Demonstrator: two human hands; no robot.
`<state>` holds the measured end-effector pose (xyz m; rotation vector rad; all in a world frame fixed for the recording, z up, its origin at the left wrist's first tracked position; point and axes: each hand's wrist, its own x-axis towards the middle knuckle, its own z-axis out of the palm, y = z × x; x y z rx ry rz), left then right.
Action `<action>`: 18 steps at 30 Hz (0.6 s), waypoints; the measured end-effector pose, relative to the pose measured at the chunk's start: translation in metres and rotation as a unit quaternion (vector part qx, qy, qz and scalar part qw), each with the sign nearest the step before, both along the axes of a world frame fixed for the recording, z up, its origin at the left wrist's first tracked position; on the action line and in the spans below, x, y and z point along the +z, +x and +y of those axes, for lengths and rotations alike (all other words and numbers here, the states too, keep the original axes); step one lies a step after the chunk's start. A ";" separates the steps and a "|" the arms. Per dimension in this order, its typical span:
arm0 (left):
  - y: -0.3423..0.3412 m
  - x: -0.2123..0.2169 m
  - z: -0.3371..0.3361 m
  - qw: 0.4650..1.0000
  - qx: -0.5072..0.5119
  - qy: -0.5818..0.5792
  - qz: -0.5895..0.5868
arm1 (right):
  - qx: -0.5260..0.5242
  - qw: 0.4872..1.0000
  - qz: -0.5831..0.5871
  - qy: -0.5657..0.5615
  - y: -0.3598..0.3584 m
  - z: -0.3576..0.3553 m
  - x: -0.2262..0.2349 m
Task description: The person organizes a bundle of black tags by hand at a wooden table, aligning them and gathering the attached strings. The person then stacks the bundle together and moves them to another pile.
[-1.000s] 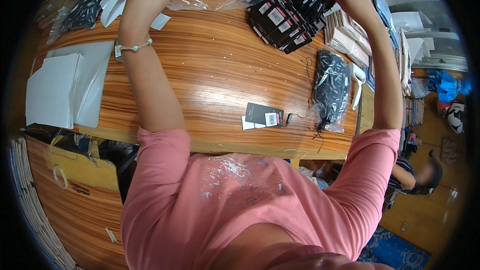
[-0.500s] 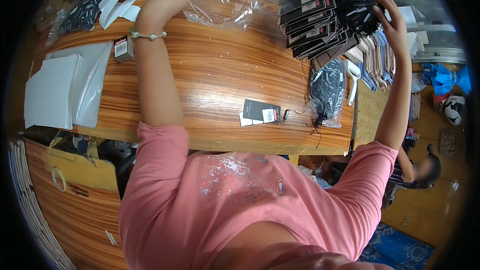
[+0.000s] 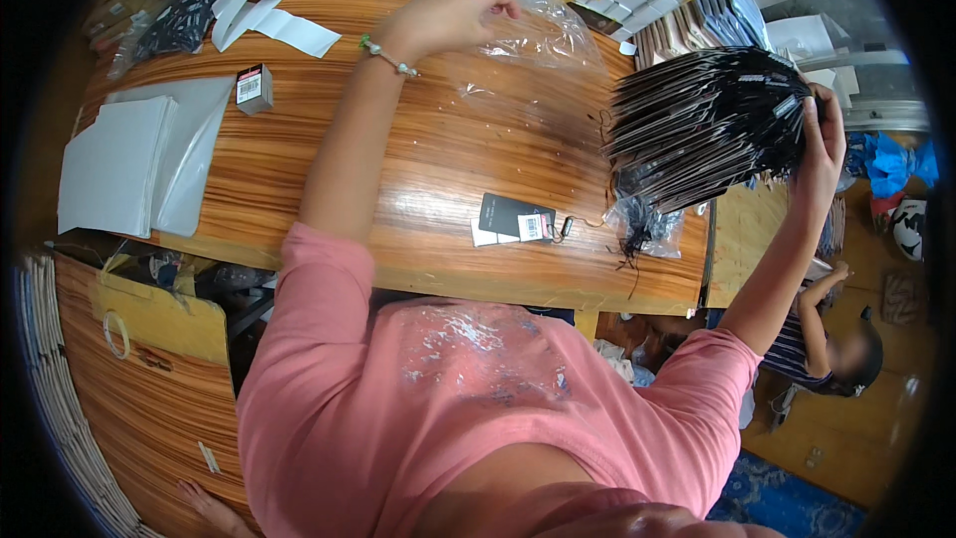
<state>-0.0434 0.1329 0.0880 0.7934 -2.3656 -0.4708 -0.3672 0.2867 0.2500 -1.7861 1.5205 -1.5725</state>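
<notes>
- Over the right end of the wooden table [image 3: 438,169], the right hand [image 3: 819,144] is raised with its fingers curled tight around the far side of a thick stack of black hang tags [image 3: 702,125]; the tags fan out leftward, edges toward the camera, held clear above the tabletop.
- Just below that stack, at the table's right edge, lies a clear bag of black strings [image 3: 642,229], a few loose strands trailing off the edge.
- At the far side of the table, the left hand [image 3: 453,15] has its fingers pinched closed on the edge of a clear plastic bag [image 3: 528,50], which lies crumpled on the wood beside it; a beaded bracelet [image 3: 386,55] circles that wrist.
- Near the front edge, between the two arms, a single black tag [image 3: 516,216] with a white label rests flat on a white card, a thin cord running off to its right.
- On the left, a pile of white sheets [image 3: 115,164] lies flat, with a small dark box [image 3: 252,88] just beyond it and white strips [image 3: 269,10] further back.
- Beyond the table on the right, another person [image 3: 836,339] sits low on the floor.
</notes>
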 end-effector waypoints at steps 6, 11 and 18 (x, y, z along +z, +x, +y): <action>-0.036 -0.020 0.004 0.999 -0.038 -0.012 -0.002 | 0.021 0.991 -0.094 -0.088 0.006 -0.013 0.006; -0.052 -0.021 0.012 0.997 -0.052 0.051 0.026 | 0.041 0.981 -0.112 -0.152 0.017 -0.042 0.013; -0.058 -0.021 0.018 0.980 -0.108 0.108 0.126 | 0.063 0.952 -0.212 -0.212 0.050 -0.088 0.026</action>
